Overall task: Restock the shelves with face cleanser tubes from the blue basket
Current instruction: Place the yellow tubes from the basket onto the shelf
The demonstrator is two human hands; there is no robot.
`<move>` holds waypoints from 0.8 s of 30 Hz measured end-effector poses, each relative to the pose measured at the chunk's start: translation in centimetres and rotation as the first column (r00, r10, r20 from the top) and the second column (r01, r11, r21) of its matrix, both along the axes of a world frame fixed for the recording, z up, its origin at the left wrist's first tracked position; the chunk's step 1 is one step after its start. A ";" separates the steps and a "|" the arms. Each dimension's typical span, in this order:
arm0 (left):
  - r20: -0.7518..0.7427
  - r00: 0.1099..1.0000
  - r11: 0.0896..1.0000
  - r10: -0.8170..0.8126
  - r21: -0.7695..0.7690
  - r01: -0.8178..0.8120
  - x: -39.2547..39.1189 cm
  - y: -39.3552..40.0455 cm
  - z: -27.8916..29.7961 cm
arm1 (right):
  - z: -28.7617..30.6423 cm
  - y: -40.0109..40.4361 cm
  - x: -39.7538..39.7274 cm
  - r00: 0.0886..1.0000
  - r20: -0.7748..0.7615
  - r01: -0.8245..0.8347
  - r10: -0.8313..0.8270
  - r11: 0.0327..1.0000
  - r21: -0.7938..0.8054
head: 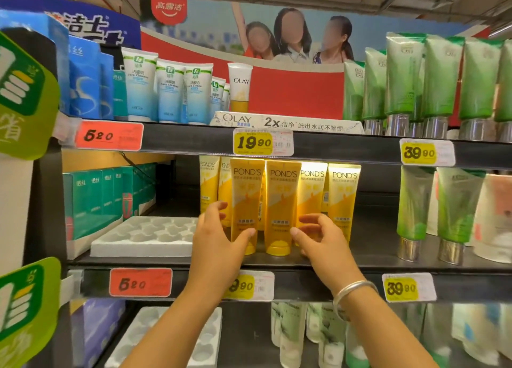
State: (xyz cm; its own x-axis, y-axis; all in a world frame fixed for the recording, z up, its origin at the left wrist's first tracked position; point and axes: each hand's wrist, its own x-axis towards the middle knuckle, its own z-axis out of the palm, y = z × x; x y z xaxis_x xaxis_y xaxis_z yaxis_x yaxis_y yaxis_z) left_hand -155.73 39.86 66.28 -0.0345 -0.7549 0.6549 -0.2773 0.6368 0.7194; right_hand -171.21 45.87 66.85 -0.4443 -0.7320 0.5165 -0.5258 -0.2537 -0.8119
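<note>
Several yellow Pond's face cleanser tubes stand cap-down on the middle shelf [388, 254]. Two of them stand in front. My left hand [219, 237] grips the front left tube [246, 198], thumb on its face and fingers round its left side. My right hand [321, 237], with a silver bangle on the wrist, pinches the lower right edge of the front right tube [282, 201], its fingers curled in front of the tubes behind [343, 196]. The blue basket is not in view.
A white moulded tray [144, 237] lies left of the Pond's tubes, beside green boxes [94, 201]. Green tubes [440, 212] stand to the right. The top shelf holds blue-white cleanser tubes [169, 90], one Olay tube [240, 88] and green tubes [443, 79]. Price tags line the shelf edges.
</note>
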 end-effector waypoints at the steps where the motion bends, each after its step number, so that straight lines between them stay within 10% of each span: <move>1: -0.013 1.000 1.000 -0.024 -0.015 0.024 0.3 0.3 0.4 | 0.3 0.4 0.0 1.000 0.009 -0.006 0.006 0.999 -0.042; 10: -0.134 0.884 0.883 -0.448 0.090 0.461 1.3 4.8 -2.5 | -2.5 5.5 1.0 0.980 0.187 -0.035 0.069 0.983 -0.179; 17: -0.161 0.744 0.581 -0.648 0.528 0.620 0.0 6.3 -14.3 | -15.3 10.4 0.4 0.919 0.364 0.065 -0.153 0.968 0.242; 24: -0.153 0.637 0.290 -0.756 0.794 0.535 -5.2 11.9 -25.4 | -26.7 21.7 -3.7 0.651 0.542 0.178 -0.532 0.801 0.572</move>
State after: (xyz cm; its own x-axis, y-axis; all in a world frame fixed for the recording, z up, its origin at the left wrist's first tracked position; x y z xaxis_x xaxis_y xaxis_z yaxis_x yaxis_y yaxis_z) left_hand -160.88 51.74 40.92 -0.7895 -0.5773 -0.2082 -0.2357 -0.0280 0.9714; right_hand -174.90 67.57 40.14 -0.8006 -0.4925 -0.3413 0.2118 0.3002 -0.9301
